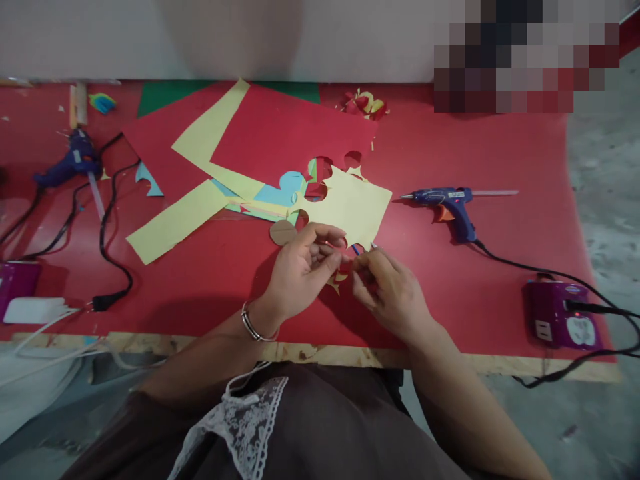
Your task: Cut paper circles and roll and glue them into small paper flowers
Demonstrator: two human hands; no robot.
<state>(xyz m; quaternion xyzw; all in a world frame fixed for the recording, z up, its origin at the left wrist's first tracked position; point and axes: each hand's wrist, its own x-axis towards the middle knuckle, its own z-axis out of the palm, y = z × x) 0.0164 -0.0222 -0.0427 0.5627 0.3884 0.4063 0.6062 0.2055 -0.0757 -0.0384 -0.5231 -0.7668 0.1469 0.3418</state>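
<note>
My left hand point(300, 270) and my right hand point(393, 293) meet low over the red tabletop, fingertips almost touching. Thumb and fingers are pinched on each side; a small reddish bit seems to lie between them, too small to name. By the right fingertips a thin blue item point(356, 250) shows in part, its kind hidden. Just beyond the hands lies a pale yellow paper sheet point(355, 203) with scalloped cut-outs along its edges. A round brown cardboard disc point(283, 233) lies beside my left hand. Yellow paper scraps point(334, 288) sit beneath the fingers.
A blue glue gun point(443, 200) lies at right, its cord running to a purple power box point(563, 313). Another glue gun point(70, 160) is at left among black cables. Red paper point(280, 127), yellow strips point(175, 220) and petal-like scraps point(367, 105) cover the far side.
</note>
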